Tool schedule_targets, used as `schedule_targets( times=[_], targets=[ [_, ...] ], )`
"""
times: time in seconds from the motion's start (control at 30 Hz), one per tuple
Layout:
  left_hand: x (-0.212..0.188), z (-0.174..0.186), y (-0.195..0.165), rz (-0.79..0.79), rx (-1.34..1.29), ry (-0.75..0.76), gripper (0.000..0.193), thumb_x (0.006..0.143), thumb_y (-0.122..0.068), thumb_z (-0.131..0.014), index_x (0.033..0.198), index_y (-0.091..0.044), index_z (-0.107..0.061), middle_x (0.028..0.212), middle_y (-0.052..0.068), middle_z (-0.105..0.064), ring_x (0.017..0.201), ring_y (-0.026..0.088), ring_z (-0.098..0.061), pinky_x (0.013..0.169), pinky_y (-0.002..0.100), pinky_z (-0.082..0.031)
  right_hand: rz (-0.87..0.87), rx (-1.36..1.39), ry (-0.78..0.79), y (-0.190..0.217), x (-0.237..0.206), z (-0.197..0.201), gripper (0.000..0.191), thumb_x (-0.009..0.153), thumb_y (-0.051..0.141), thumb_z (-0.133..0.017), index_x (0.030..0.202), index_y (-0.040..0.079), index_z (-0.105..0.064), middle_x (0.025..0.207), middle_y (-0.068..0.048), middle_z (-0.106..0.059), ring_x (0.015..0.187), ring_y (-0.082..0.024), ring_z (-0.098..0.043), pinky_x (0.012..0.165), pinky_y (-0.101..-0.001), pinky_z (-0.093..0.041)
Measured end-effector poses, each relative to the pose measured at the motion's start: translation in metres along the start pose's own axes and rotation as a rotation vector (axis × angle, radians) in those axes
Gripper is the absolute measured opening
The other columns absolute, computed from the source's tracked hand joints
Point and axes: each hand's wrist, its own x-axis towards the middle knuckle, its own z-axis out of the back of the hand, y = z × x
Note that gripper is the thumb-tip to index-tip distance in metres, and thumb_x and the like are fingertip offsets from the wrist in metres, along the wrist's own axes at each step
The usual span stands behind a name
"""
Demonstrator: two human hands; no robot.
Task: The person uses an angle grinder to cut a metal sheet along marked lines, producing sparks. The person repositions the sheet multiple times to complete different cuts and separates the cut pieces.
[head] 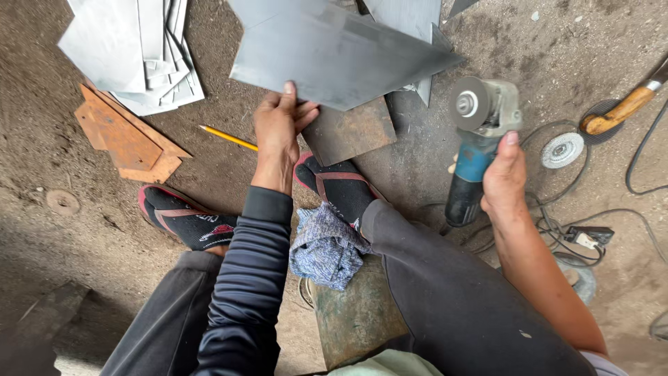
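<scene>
Seat: the person sits on a worn green block [355, 317], legs in dark trousers, with a blue-grey rag [325, 245] lying between the knees.
Feet: 2 dark socks in red-strapped sandals; the right foot [339, 186] rests just below a rusty plate [350, 130].
Left hand: the left hand [277, 127] pinches the near edge of a grey metal sheet [334, 52], thumb on top, fingers underneath.
Right hand: the right hand [502, 175] is wrapped tight around a blue angle grinder [476, 139], its disc just off the sheet's right tip.
Sheet: tilted over the rusty plate.
Ground nearby: a yellow pencil [228, 138], a loose grinding disc [562, 150], cables.
Farther off: a stack of cut grey sheets [132, 49], rusty offcuts [125, 136], a wooden-handled tool [626, 106].
</scene>
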Motion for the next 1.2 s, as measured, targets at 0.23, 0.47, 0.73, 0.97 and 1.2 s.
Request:
schedule_targets(
  times=[0.23, 0.47, 0.73, 0.97, 1.2],
  targets=[
    [0.005, -0.032, 0.009, -0.047, 0.258, 0.058, 0.028, 0.101, -0.021, -0.058, 0.103, 0.006, -0.066, 0.085, 0.014, -0.072, 0.070, 0.020, -0.076, 0.056, 0.026, -0.063, -0.001, -0.077, 0.012, 0.007, -0.003, -0.018, 0.077, 0.106, 0.067, -0.036, 0.116, -0.005, -0.061, 0.087, -0.014, -0.068, 0.071, -0.022, -0.069, 0.064, -0.0360, -0.060],
    [0.003, -0.052, 0.003, -0.048, 0.364, 0.026, 0.032, 0.102, -0.022, -0.059, 0.093, 0.008, -0.063, 0.075, 0.013, -0.074, 0.060, 0.019, -0.077, 0.047, 0.027, -0.062, -0.028, -0.142, -0.007, -0.006, 0.000, -0.016, 0.075, 0.107, 0.065, -0.037, 0.112, -0.006, -0.063, 0.086, -0.014, -0.069, 0.069, -0.022, -0.071, 0.064, -0.0354, -0.061],
    [-0.001, -0.059, -0.003, -0.038, 0.557, 0.037, 0.032, 0.102, -0.026, -0.057, 0.092, 0.004, -0.062, 0.070, 0.013, -0.076, 0.054, 0.021, -0.077, 0.044, 0.033, -0.060, -0.034, -0.204, -0.013, -0.010, 0.002, -0.016, 0.079, 0.104, 0.067, -0.039, 0.111, -0.007, -0.062, 0.086, -0.016, -0.071, 0.069, -0.023, -0.072, 0.061, -0.0363, -0.062],
    [-0.012, -0.046, -0.008, -0.615, 1.372, -0.195, 0.073, 0.087, -0.047, -0.085, 0.129, 0.002, -0.051, 0.118, 0.024, -0.064, 0.105, 0.039, -0.064, 0.086, 0.049, -0.052, -0.031, -0.218, -0.019, -0.011, 0.001, -0.016, 0.079, 0.103, 0.067, -0.039, 0.114, -0.008, -0.060, 0.089, -0.017, -0.070, 0.073, -0.023, -0.073, 0.062, -0.0368, -0.064],
    [0.001, -0.036, 0.003, -0.995, 1.387, -0.273, 0.120, 0.080, -0.053, -0.093, 0.159, 0.004, -0.023, 0.152, 0.028, -0.034, 0.139, 0.044, -0.036, 0.115, 0.056, -0.033, -0.038, -0.248, 0.005, -0.014, 0.003, -0.016, 0.079, 0.104, 0.067, -0.037, 0.111, -0.009, -0.061, 0.086, -0.017, -0.070, 0.070, -0.023, -0.073, 0.061, -0.0361, -0.064]
  ],
)
